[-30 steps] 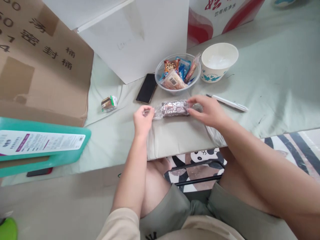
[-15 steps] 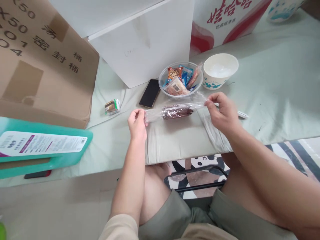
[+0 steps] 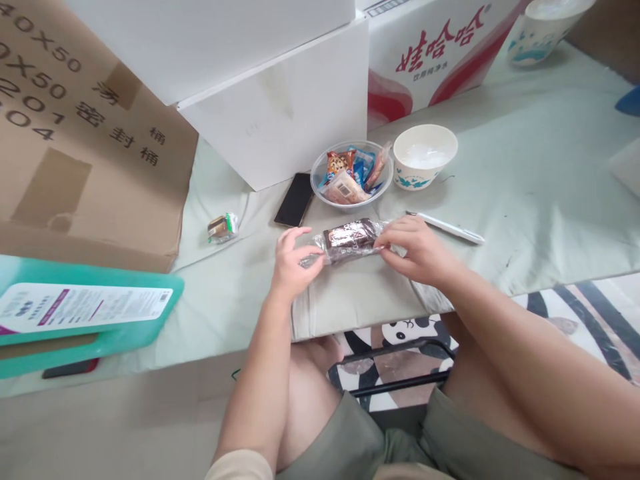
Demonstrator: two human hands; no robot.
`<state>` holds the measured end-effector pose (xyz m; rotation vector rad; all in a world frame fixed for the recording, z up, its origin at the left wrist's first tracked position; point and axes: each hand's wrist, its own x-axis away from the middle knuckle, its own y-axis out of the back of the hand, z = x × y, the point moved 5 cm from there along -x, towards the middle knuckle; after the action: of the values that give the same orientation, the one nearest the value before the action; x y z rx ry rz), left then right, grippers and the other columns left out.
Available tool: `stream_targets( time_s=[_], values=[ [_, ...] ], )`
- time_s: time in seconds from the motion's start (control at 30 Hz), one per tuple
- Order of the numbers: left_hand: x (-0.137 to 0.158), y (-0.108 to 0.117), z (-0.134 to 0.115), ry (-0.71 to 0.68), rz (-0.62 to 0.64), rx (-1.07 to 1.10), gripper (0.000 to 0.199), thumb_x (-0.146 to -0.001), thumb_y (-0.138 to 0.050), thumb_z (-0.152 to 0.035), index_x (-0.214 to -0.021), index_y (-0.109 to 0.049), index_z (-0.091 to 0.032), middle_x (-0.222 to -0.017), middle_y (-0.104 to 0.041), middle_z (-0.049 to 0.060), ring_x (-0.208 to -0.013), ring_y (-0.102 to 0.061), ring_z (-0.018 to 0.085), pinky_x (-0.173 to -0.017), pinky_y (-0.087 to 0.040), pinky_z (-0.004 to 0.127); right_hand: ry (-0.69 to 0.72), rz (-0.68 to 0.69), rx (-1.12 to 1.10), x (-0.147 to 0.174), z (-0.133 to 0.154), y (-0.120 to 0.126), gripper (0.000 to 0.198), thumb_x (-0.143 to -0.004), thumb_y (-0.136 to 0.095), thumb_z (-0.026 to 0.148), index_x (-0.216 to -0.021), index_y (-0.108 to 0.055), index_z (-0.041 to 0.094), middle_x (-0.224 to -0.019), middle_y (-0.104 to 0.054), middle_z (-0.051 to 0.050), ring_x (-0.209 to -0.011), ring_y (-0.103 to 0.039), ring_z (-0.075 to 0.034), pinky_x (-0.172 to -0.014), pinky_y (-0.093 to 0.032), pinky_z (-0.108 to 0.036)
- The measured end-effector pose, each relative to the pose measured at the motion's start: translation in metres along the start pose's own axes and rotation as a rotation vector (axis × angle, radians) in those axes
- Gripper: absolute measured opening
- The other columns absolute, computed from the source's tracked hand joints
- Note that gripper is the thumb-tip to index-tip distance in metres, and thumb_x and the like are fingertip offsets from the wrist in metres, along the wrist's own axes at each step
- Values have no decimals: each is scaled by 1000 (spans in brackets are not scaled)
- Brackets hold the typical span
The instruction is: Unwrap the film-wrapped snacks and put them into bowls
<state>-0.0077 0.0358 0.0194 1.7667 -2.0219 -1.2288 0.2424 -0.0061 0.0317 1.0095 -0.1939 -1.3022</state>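
Note:
A dark brown, shiny packet (image 3: 350, 239) wrapped in clear plastic lies low over the cloth near the table's front edge. At its left end, my left hand (image 3: 295, 263) holds the loose clear wrap between thumb and fingers, which are bent and slightly parted. My right hand (image 3: 413, 248) pinches the wrap at the right end of the packet. White print shows on the wrapper's face, too small to read. Just beyond my right hand lies a white pen-like stick (image 3: 453, 230), its left tip close to my fingers.
Behind the packet stand a clear bowl (image 3: 320, 190) of wrapped snacks, a paper bowl (image 3: 417, 177) and a black phone (image 3: 294, 200). A small wrapped snack (image 3: 223, 228) lies left. White boxes (image 3: 280, 113), a cardboard carton (image 3: 100, 220) and a green jug (image 3: 173, 283) border the table.
My hands have come closer together and the stretched clear wrap is now gathered around the packet. The packet has turned so its shiny printed face shows. The pen-like stick is more exposed.

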Motion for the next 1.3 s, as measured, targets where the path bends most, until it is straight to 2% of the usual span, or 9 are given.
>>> stream_targets(
  time_s=[0.13, 0.3, 0.43, 0.53, 0.63, 0.73, 0.8, 0.93, 1.3],
  values=[
    [3, 13, -16, -29, -108, 118, 10, -75, -70, -27, -65, -71, -26, -91, -75, 5, -105, -68, 27, -101, -51, 47, 78, -23, -34, 3, 12, 12, 12, -82, -56, 19, -81, -67, 24, -88, -73, -7, -85, -66, -24, -81, -48, -41],
    [20, 26, -34, 22, -73, 260, 10, -71, -70, -19, -62, -71, -23, -69, -73, 3, -62, -64, 17, -61, -51, 30, 118, 276, -138, 13, 25, 4, 20, -89, -49, 23, -83, -68, 22, -84, -73, -6, -75, -65, -20, -70, -48, -34],
    [38, 11, -30, 268, 360, 363, 10, -69, -72, -23, -59, -71, -21, -54, -66, 2, -43, -50, 11, -42, -35, 22, -40, 449, -58, 22, 18, -10, 34, -98, -42, 32, -84, -71, 23, -63, -68, -2, -56, -57, -17, -56, -38, -31],
    [48, -2, -21, 473, 630, 487, 17, -73, -68, -33, -63, -72, -20, -56, -68, 4, -39, -50, 12, -39, -36, 23, -255, 325, 95, 22, 5, -11, 28, -94, -49, 33, -103, -74, 24, -65, -71, -2, -55, -59, -20, -54, -37, -33],
    [31, 10, -9, 391, 263, 333, 19, -73, -70, -38, -69, -71, -20, -61, -66, 4, -51, -57, 15, -50, -46, 26, -358, 113, 155, 16, 0, -8, 34, -90, -53, 30, -118, -70, 23, -76, -74, -5, -65, -65, -24, -60, -47, -37],
    [16, 17, -7, 209, 3, 47, 46, -59, -82, -35, -103, -74, -22, -104, -71, 10, -100, -66, 27, -89, -55, 40, -188, -9, 134, 7, 8, -15, 39, -88, -56, 28, -125, -67, 21, -110, -73, -13, -96, -69, -30, -83, -56, -47],
    [8, 6, -4, 187, 85, -46, 60, -55, -84, -29, -114, -72, -24, -128, -65, 12, -123, -58, 34, -108, -46, 48, -46, 10, 125, 1, 14, -25, 48, -84, -59, 25, -132, -62, 22, -134, -63, -16, -122, -60, -35, -101, -51, -55],
    [0, -9, 7, 289, 111, 24, 5, -73, -68, -22, -78, -70, -22, -111, -70, 10, -106, -65, 29, -102, -49, 45, -18, 58, 178, -5, 8, -44, 66, -79, -64, 24, -143, -52, 26, -152, -48, -14, -146, -36, -44, -114, -37, -68],
    [-5, -34, -4, 638, 89, 960, 16, -69, -68, -36, -73, -67, -21, -85, -75, 6, -88, -71, 25, -69, -59, 35, 39, 69, 149, -19, 10, -48, 77, -78, -67, 27, -151, -40, 26, -147, -48, -17, -131, -48, -39, -106, -46, -57]
  ],
)
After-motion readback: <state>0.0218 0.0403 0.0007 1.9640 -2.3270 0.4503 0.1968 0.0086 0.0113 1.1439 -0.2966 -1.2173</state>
